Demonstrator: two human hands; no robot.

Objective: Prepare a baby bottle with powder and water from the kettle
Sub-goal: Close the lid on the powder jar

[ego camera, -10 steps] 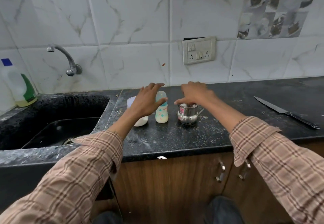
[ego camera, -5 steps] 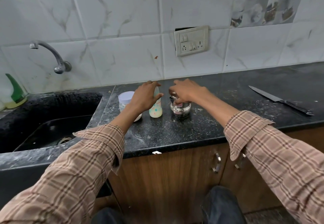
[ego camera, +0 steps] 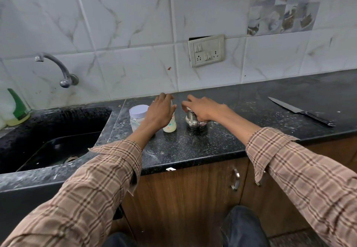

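A small baby bottle [ego camera: 170, 126] with a pale printed body stands on the black counter [ego camera: 212, 142]. My left hand [ego camera: 160, 112] wraps around its upper part, thumb on the right side, and hides the top. Just to the right stands a small shiny steel kettle [ego camera: 193, 124]. My right hand [ego camera: 202, 109] lies over its top and right side, fingers curled around it, so its lid and handle are hidden. A clear powder jar [ego camera: 137, 119] with a white lid stands left of the bottle, untouched.
A black sink [ego camera: 54, 142] lies to the left under a wall tap [ego camera: 58, 68], with a detergent bottle [ego camera: 16, 111] at its far edge. A long knife [ego camera: 299, 113] lies on the counter at the right. A switch socket [ego camera: 206, 50] is on the tiled wall.
My right hand has shifted from pinching the kettle's top to covering its top and right side. My left hand stays on the bottle. The camera view has tilted a little.
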